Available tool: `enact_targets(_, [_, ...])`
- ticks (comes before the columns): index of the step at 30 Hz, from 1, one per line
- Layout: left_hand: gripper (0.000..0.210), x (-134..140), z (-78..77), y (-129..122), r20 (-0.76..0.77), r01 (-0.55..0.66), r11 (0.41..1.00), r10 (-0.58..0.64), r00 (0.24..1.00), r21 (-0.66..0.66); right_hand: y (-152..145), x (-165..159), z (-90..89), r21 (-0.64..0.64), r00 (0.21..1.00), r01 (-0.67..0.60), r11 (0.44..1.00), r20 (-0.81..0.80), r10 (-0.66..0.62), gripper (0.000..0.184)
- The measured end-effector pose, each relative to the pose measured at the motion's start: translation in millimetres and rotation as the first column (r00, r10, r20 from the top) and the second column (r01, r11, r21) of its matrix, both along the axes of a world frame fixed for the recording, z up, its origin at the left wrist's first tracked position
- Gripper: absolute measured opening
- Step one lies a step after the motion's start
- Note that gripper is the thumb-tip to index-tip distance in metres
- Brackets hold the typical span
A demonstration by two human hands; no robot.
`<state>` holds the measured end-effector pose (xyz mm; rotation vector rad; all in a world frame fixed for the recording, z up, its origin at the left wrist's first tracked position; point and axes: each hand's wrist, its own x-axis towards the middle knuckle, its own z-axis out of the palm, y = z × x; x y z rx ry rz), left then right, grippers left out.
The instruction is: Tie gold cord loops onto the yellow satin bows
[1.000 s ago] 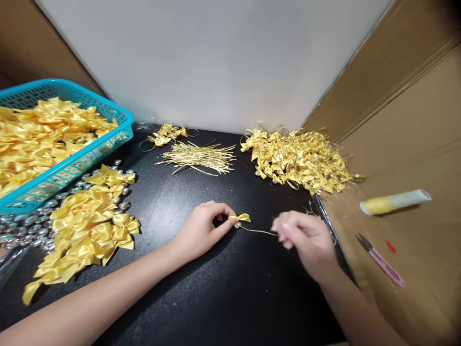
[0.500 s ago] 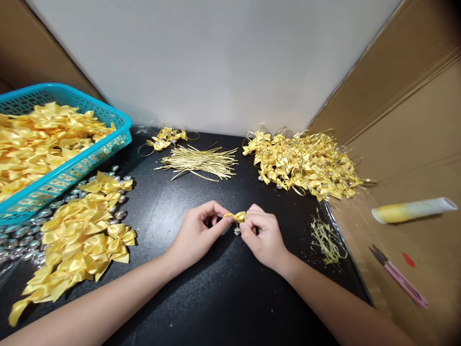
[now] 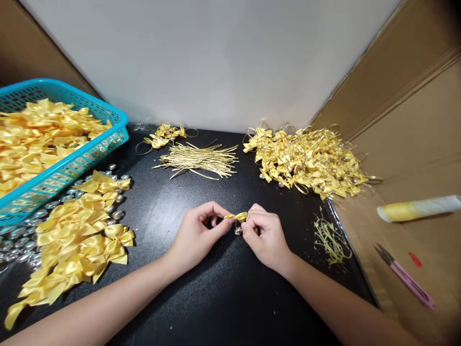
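Between my hands, above the black table, is a small yellow ribbon bow (image 3: 240, 216). The thumb and index finger of my left hand (image 3: 202, 228) pinch its left end. My right hand (image 3: 264, 234) is closed at the bow's right side, its curled fingers hiding exactly what they grip. Just below the bow, beside my right thumb, hangs a silver bell (image 3: 238, 231), joined to the bow by a thin gold strand.
Loose yellow bows (image 3: 74, 240) and silver bells (image 3: 21, 240) lie left by a teal basket (image 3: 120, 120) of bows. Gold cords (image 3: 200, 160) lie behind my hands, finished bows (image 3: 306, 161) back right. Cord scraps (image 3: 330, 240), pink-handled snips (image 3: 405, 276) and a tube (image 3: 418, 208) are at right.
The bow has tilted slightly and its loops look narrower. Both hands keep their hold with barely any shift. The view has turned a little, spreading things at the sides outward.
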<state>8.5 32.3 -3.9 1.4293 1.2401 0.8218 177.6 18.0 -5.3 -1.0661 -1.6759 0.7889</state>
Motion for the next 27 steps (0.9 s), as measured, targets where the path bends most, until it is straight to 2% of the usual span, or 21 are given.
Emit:
enact_targets(17, [0.015,0.3,0.1,-0.5,-0.022,-0.011,0.999,0.012,1.0,0.033,-0.1,0.0,-2.3,-0.007,0.999,0.027,1.0,0.026,-0.027,0.036])
enact_targets(27, [0.009,1.2,-1.2,-2.1,0.049,-0.054,0.998,0.053,0.997,0.011,-3.3,-2.7,-3.9,0.093,0.991,0.047,0.995,0.119,-0.058,0.035])
